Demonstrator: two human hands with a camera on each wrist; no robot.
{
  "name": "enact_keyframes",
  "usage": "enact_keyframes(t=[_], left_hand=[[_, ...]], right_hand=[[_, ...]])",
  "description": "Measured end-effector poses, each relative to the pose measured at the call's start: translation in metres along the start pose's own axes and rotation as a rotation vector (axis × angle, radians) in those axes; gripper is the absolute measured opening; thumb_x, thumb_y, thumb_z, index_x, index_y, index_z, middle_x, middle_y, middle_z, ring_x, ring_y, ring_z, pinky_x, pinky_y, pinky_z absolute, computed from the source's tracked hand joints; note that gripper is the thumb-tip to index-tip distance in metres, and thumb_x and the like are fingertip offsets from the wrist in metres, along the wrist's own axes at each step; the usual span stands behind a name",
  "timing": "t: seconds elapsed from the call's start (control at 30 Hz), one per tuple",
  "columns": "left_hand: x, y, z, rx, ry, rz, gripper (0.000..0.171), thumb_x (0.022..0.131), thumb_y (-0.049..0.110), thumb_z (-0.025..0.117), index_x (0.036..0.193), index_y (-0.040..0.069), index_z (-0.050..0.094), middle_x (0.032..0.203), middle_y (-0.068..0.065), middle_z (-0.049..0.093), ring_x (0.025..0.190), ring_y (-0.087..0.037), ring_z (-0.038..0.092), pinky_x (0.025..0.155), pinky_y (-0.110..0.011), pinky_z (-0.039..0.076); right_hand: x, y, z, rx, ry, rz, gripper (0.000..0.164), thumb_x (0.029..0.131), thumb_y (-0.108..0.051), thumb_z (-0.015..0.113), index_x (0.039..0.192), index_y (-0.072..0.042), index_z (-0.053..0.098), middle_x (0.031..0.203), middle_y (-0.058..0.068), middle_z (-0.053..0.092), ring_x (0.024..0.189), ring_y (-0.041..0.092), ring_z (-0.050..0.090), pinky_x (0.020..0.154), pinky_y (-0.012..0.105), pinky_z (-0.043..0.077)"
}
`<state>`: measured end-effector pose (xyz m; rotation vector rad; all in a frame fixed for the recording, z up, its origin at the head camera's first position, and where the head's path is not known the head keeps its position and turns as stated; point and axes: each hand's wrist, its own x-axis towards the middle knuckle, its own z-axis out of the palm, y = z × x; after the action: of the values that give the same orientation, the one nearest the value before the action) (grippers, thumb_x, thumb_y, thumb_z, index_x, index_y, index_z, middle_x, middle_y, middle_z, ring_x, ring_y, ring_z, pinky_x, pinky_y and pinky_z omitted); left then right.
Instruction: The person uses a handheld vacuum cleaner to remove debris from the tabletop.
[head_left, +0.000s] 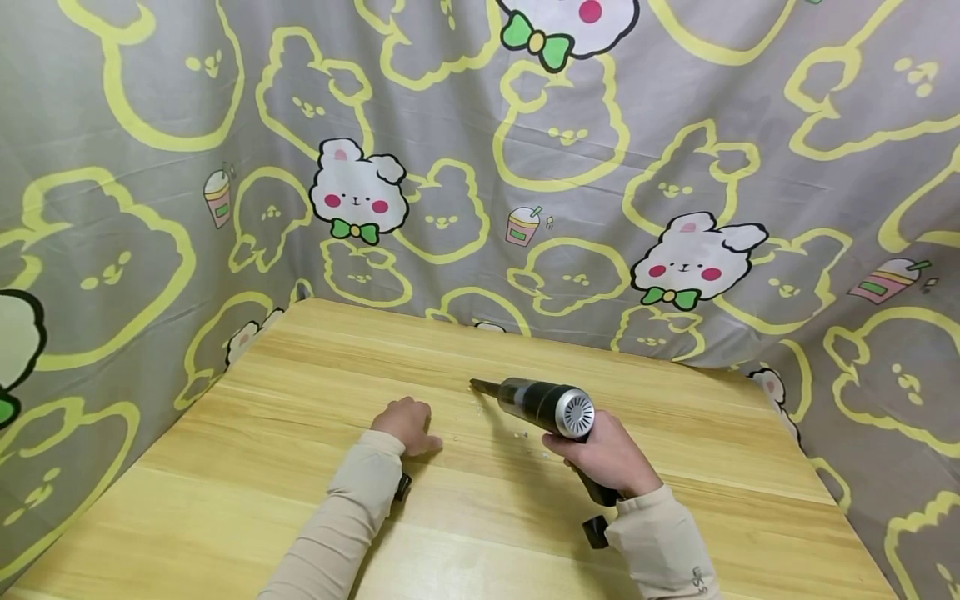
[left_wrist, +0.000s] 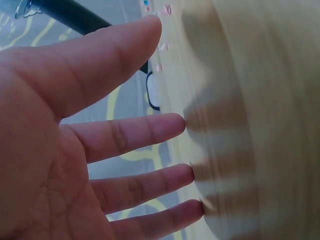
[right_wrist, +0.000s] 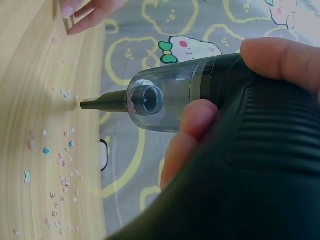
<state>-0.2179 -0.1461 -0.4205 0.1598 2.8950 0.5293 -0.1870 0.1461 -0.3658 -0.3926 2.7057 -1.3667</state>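
Note:
My right hand (head_left: 611, 457) grips the handle of a black handheld vacuum cleaner (head_left: 543, 404) with a silver vented end and a clear dust cup (right_wrist: 167, 95). Its narrow nozzle (right_wrist: 105, 101) points at the wooden tabletop, the tip close over it. Small pink, white and blue scraps (right_wrist: 65, 182) lie scattered around and below the nozzle, and a few bits show inside the dust cup. To the left, my left hand (head_left: 408, 425) has its fingers (left_wrist: 135, 132) extended and spread, fingertips right at the table surface and nothing held.
The wooden table (head_left: 247, 450) has a patterned grey curtain (head_left: 450, 125) with yellow outlines and white bunnies along its back and sides. Black straps or mounts sit at both wrists, under the beige sleeves (head_left: 337, 517).

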Motion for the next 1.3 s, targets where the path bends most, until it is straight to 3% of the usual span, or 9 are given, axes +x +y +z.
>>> enact_keyframes(t=[0.8, 1.3], left_hand=[[-0.0018, 0.0046, 0.0046, 0.038, 0.045, -0.016, 0.037, 0.072, 0.032, 0.081, 0.093, 0.008, 0.062, 0.098, -0.014, 0.057, 0.091, -0.034, 0.053, 0.073, -0.050, 0.052], [-0.0017, 0.0049, 0.0055, 0.053, 0.047, -0.030, 0.044, 0.072, 0.035, 0.081, 0.101, 0.008, 0.062, 0.103, -0.015, 0.058, 0.095, -0.036, 0.053, 0.076, -0.052, 0.052]], right_hand=[[0.0009, -0.0007, 0.0014, -0.023, -0.013, -0.005, 0.035, 0.076, -0.024, 0.077, 0.102, -0.004, 0.067, 0.067, 0.006, 0.064, 0.056, 0.019, 0.059, 0.054, 0.034, 0.050], [0.0007, -0.0003, 0.0021, -0.027, -0.012, -0.004, 0.034, 0.076, -0.025, 0.078, 0.100, -0.005, 0.067, 0.070, 0.010, 0.065, 0.056, 0.018, 0.058, 0.055, 0.034, 0.050]])
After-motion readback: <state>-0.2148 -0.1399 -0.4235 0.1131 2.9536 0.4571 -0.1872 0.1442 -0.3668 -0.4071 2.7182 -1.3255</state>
